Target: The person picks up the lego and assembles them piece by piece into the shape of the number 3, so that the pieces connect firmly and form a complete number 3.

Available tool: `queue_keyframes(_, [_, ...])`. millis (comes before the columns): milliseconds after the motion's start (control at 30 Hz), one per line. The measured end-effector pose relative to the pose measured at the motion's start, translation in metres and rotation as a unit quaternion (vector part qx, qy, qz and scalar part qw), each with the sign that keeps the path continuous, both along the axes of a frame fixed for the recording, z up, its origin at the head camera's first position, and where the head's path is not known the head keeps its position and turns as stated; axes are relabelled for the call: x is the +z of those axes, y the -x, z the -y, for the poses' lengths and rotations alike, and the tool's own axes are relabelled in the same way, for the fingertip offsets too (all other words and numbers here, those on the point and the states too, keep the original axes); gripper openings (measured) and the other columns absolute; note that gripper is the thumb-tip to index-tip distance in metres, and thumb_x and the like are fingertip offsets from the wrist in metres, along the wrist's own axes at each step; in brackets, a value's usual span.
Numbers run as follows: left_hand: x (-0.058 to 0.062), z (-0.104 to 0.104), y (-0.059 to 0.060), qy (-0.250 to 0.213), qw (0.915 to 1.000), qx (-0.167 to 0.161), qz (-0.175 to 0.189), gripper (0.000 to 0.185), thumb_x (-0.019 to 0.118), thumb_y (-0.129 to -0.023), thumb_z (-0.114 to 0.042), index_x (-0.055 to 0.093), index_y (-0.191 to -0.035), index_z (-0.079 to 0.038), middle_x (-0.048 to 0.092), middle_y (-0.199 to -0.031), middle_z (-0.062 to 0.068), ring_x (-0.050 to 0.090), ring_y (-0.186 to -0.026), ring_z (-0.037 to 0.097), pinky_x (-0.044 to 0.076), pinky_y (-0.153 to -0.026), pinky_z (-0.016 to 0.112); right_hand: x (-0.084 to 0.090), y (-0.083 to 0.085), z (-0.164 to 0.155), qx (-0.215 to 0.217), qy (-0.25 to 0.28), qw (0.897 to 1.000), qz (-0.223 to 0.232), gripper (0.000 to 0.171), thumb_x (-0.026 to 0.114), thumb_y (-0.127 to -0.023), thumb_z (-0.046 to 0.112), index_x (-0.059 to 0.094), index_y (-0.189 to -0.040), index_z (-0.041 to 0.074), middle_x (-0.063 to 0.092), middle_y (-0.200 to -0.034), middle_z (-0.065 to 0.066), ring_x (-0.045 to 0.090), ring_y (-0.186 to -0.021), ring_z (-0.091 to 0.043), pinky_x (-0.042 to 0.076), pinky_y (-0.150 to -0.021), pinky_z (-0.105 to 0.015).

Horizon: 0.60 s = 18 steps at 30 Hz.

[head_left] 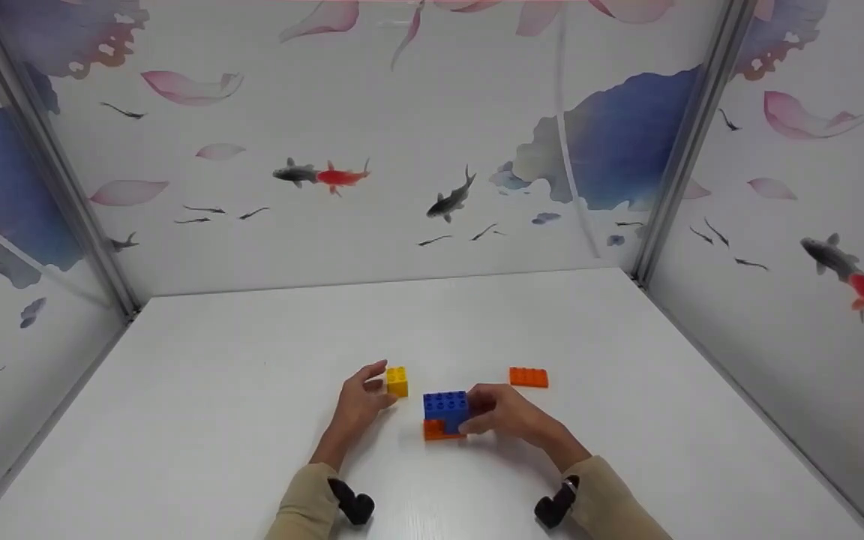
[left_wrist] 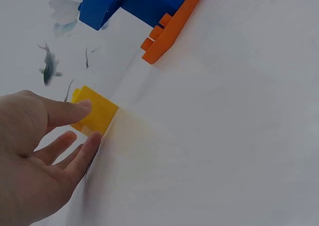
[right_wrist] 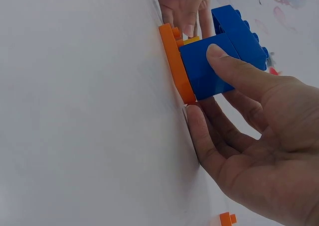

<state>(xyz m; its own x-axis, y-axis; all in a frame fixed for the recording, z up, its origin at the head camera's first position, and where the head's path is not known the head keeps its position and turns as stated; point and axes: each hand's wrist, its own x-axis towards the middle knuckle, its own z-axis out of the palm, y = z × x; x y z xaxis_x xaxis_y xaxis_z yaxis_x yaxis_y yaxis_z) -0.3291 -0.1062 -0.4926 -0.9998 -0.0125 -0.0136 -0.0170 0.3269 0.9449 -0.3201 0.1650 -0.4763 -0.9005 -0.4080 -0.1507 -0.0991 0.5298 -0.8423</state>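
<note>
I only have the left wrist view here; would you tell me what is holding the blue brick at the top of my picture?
Observer: The right hand grips the blue brick, thumb on its side face.
Operator: Thank you. Is there any other brick beyond my frame?
Observer: Yes, a flat orange brick lies alone on the table, past the right hand.
Operator: And does the left hand have the yellow brick off the table?
Observer: The head view shows the left hand pinching the yellow brick; I cannot tell whether it is lifted.
</note>
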Motion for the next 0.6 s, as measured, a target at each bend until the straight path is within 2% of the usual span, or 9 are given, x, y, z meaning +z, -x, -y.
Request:
queue_keyframes(200, [0.002, -0.004, 0.005, 0.016, 0.9999, -0.004, 0.002, 0.057, 0.07, -0.09, 0.0, 0.052, -0.144, -0.005, 0.054, -0.146, 0.017, 0.053, -0.132, 0.034, 0.052, -0.106, 0.041, 0.0, -0.001, -0.001, 0.001, -0.004, 1.0, -0.003, 0.034, 0.083, -0.082, 0.029, 0.069, -0.111, 0.018, 0.068, -0.111, -0.002, 0.06, -0.102, -0.02, 0.056, -0.098, -0.042])
queue_keyframes(333, [0.004, -0.012, 0.005, 0.035, 0.9993, 0.013, -0.002, 0.047, 0.069, -0.091, 0.0, 0.06, -0.136, -0.004, 0.061, -0.137, 0.016, 0.058, -0.125, 0.031, 0.052, -0.107, 0.041, -0.001, 0.0, -0.002, 0.0, -0.01, 1.0, 0.0, 0.035, 0.083, -0.082, 0.032, 0.069, -0.112, 0.02, 0.068, -0.113, -0.001, 0.06, -0.104, -0.021, 0.054, -0.101, -0.044])
queue_keyframes(600, [0.02, -0.022, 0.004, 0.055, 0.998, 0.029, -0.013, 0.04, 0.072, -0.09, -0.007, 0.065, -0.129, -0.007, 0.066, -0.128, 0.014, 0.061, -0.118, 0.029, 0.055, -0.103, 0.039, 0.001, -0.001, -0.001, 0.003, -0.012, 1.0, -0.001, 0.035, 0.082, -0.083, 0.031, 0.069, -0.113, 0.02, 0.068, -0.113, -0.001, 0.06, -0.104, -0.021, 0.053, -0.102, -0.046])
